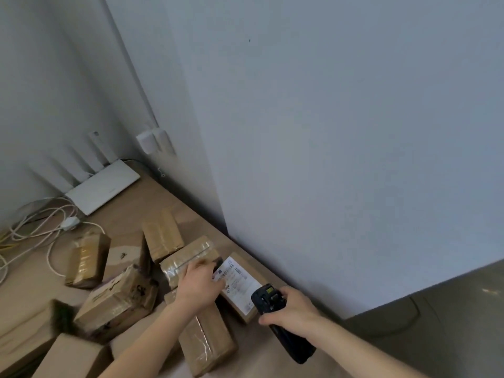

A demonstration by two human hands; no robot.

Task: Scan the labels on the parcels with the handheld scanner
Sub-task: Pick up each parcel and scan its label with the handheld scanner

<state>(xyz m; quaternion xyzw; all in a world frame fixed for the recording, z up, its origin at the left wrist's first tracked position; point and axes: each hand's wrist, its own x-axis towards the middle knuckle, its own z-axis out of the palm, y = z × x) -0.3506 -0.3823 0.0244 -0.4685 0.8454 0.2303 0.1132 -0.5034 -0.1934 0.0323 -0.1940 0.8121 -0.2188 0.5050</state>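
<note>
**Scanner aimed at labelled parcel, left hand steadying it**

Right hand [293, 309], lower centre-right of frame, wraps fingers round the black handheld scanner [275, 315]; its head points up-left toward the white label [238, 276]. Firm full-hand hold, thumb side on top. Left hand [197, 282], centre-bottom, lies on the near-left edge of the labelled parcel [240, 293], fingers bent over the label's left end; whether it grips or only presses, cannot tell. The labelled parcel sits against the base of the wall [327, 132], lower centre, leaning on other taped brown parcels.

Step in hand, by my read: lining up the scan on this label. Next move likely needs the left fingers off the barcode and the scanner head squared to it.

More parcels [117, 298] spread lower left on the tan table [131, 214]. White router [105, 186] with antennas and loose cables [41, 227] at mid-left. No labels visible on the other parcels from here.
</note>
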